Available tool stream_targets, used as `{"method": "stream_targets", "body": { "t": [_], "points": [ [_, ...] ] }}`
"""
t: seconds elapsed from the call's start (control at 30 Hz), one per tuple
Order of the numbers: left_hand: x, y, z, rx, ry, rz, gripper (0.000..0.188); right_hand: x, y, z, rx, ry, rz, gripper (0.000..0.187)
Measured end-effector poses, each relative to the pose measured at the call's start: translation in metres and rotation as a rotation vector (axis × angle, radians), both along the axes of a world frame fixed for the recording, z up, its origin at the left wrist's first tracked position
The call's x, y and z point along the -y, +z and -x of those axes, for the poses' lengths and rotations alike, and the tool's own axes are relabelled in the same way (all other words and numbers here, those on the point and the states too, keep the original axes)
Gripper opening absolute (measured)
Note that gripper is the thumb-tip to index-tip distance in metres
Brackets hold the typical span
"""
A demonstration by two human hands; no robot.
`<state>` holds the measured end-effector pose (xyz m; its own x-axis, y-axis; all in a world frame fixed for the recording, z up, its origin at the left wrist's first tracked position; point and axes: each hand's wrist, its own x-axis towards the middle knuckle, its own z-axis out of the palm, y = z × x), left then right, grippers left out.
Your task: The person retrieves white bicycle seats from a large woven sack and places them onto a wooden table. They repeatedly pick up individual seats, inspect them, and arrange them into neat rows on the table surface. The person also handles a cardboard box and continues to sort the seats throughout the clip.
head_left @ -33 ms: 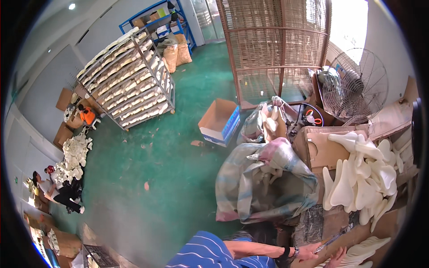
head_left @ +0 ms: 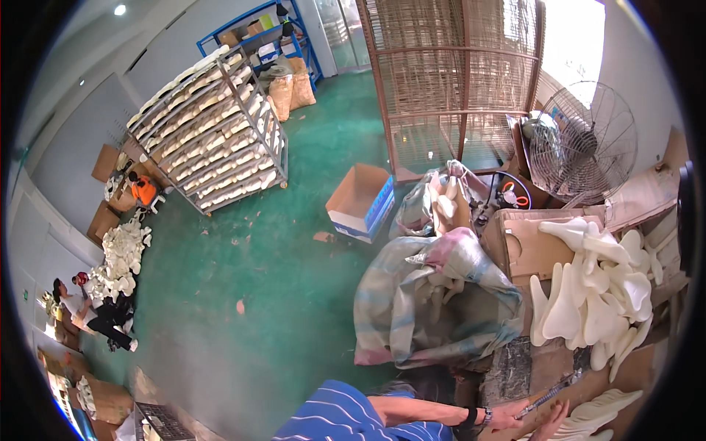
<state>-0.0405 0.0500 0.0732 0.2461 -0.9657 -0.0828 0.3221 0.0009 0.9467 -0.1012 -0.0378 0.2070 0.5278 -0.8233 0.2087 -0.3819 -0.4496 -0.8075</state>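
Green floor; sack near hands, pieces apparently inside.

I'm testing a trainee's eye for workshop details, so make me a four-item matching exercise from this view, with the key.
Column one
1. Left hand
2. Carton
3. Rack
4. Fan

Column two
A. Many loaded tiers in a metal frame
B. Gripping a slim metal tool
C. Round wire cage, toward the upper right of the picture
D. Open-topped, blue and white outside, on the green floor

Right pairs: 1-B, 2-D, 3-A, 4-C
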Motion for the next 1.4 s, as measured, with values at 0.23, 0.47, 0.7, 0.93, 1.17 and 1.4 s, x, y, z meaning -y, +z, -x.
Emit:
{"method": "stream_targets", "body": {
  "t": [0.23, 0.47, 0.7, 0.93, 1.17, 1.4],
  "points": [
    [0.016, -0.029, 0.087, 0.511, 0.120, 0.236, 0.048, -0.007, 0.027, 0.034, 0.009, 0.101, -0.155, 0.056],
    [0.005, -0.025, 0.179, 0.596, 0.115, 0.286, 0.053, 0.007, 0.011, 0.157, -0.121, -0.035, -0.036, 0.045],
    [-0.019, -0.003, 0.221, 0.704, 0.072, 0.258, 0.035, 0.000, 0.010, 0.225, -0.323, -0.146, 0.085, 0.061],
    [-0.009, 0.007, 0.246, -0.438, -0.204, -0.259, 0.019, -0.024, 0.025, 0.247, -0.091, -0.271, -0.022, 0.046],
    [0.002, 0.092, 0.216, 0.711, -0.575, 0.287, 0.031, -0.031, 0.044, 0.270, 0.345, -0.616, -0.387, 0.037],
    [0.020, 0.101, 0.169, 0.609, -0.993, 0.348, 0.045, -0.075, 0.109, 0.272, 0.600, -0.776, -0.214, 0.022]
  ]
}}
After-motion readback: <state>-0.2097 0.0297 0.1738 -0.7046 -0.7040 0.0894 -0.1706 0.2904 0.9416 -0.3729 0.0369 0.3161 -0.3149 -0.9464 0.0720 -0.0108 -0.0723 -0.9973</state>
